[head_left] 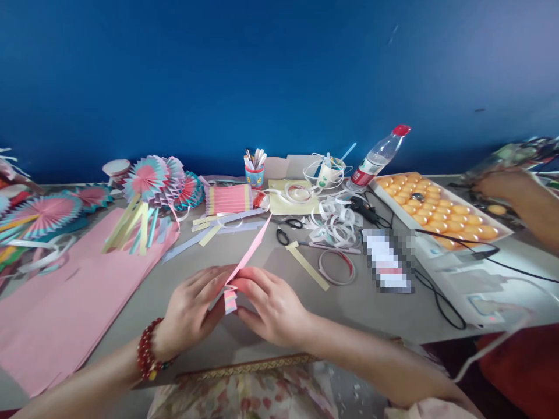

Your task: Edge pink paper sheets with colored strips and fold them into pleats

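Observation:
Between my two hands is a pink sheet of paper (251, 251), its near end pleated into narrow accordion folds. My left hand (192, 311), with a red bead bracelet (147, 349) at the wrist, pinches the folds from the left. From the right, my right hand (273, 308) grips the same folds, its thumb below and fingers above. The far part of the paper stands up edge-on and points away from me. Scissors (283, 235) lie beyond my right hand, partly under paper strips. A pale yellow strip (307, 266) rests near them.
Pink sheets (91, 291) and finished paper fans (146, 177) lie at left. Behind are a pen cup (254, 174), a pleated pink paper (227, 199) and curled white strips (334, 224). A tilted bottle (378, 160) and a tray of yellow domes (441, 212) stand right, near another person's arm (519, 198).

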A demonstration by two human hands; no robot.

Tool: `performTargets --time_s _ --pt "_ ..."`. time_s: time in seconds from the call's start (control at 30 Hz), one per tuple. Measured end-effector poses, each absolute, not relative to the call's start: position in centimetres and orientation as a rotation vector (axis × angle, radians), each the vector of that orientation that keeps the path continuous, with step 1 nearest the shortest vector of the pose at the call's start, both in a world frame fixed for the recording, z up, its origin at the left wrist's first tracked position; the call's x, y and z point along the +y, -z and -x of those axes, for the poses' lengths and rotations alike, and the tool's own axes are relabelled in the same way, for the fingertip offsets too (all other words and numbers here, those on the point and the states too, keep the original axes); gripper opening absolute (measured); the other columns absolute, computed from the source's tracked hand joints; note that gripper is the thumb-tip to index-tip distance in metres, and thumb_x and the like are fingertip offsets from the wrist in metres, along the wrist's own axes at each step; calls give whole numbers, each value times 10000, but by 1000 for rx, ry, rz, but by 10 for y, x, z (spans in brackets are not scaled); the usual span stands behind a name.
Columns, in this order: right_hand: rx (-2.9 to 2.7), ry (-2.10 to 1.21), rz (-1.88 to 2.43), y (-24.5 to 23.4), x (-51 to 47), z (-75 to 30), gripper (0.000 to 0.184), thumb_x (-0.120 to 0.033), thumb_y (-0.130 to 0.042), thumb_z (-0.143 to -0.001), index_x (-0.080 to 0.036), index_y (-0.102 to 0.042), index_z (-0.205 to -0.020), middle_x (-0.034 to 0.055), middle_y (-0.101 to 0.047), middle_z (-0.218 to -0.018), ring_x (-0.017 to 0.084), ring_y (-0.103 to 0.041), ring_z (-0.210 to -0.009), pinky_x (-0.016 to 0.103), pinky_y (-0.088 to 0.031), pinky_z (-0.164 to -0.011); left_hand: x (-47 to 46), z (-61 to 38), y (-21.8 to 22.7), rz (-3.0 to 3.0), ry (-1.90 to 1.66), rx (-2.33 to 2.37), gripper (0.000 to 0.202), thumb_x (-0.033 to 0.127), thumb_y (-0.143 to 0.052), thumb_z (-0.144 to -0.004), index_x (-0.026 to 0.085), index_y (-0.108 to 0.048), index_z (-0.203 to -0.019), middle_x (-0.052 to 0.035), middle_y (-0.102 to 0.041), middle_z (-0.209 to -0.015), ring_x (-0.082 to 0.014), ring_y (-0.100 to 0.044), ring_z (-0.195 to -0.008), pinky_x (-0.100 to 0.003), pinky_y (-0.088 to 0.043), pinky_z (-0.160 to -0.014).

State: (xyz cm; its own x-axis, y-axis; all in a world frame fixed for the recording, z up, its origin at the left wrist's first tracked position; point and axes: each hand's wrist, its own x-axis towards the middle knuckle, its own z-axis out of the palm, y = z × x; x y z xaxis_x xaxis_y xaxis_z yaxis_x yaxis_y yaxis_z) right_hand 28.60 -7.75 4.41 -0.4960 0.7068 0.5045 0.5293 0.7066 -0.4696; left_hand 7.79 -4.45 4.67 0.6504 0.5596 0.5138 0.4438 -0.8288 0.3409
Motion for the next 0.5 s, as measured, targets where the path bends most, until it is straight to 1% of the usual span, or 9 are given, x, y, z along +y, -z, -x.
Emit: performTargets --time_s 0.1,0.17,0.23,0.37,0.5 --pt "-2213 -325 931 -34 -75 -288 335 -277 -478 -949 -167 -448 -1264 139 -596 -1205 234 -560 -1102 362 -490 -929 -38 -77 -44 -2705 -961 779 453 109 -416 -913 160 -467 -1360 -122 -628 -1199 -232 -586 -1102 -357 -493 -927" --pt "-2205 -341 973 -25 -72 -291 330 -287 -470 -941 -169 -457 -1250 145 -609 -1166 245 -581 -1040 373 -504 -887 -34 -75 -40 -2742 -949 763 499 90 -437 -909 175 -444 -1401 -121 -612 -1240 -250 -566 -1129 -392 -473 -953" --pt "-2190 -382 1008 -15 -68 -293 312 -301 -454 -934 -174 -475 -1219 143 -626 -1103 252 -594 -984 373 -515 -838 -32 -71 -36 -2793 -936 772 529 91 -477 -907 198 -434 -1423 -117 -612 -1240 -264 -563 -1120 -417 -461 -956" --pt "-2140 -499 1022 -1 -62 -294 273 -310 -457 -900 -190 -510 -1139 127 -639 -1013 251 -613 -916 340 -521 -759 -30 -67 -26 -2881 -944 840 561 104 -547 -903 264 -443 -1431 -93 -639 -1156 -260 -575 -1045 -408 -462 -908" --pt "-2074 -561 1037 3 -62 -292 259 -267 -481 -863 -201 -550 -1104 119 -652 -1034 241 -629 -929 319 -523 -770 -30 -69 -19 -2889 -885 843 561 109 -540 -922 274 -428 -1446 -90 -633 -1161 -251 -566 -1056 -391 -451 -916"
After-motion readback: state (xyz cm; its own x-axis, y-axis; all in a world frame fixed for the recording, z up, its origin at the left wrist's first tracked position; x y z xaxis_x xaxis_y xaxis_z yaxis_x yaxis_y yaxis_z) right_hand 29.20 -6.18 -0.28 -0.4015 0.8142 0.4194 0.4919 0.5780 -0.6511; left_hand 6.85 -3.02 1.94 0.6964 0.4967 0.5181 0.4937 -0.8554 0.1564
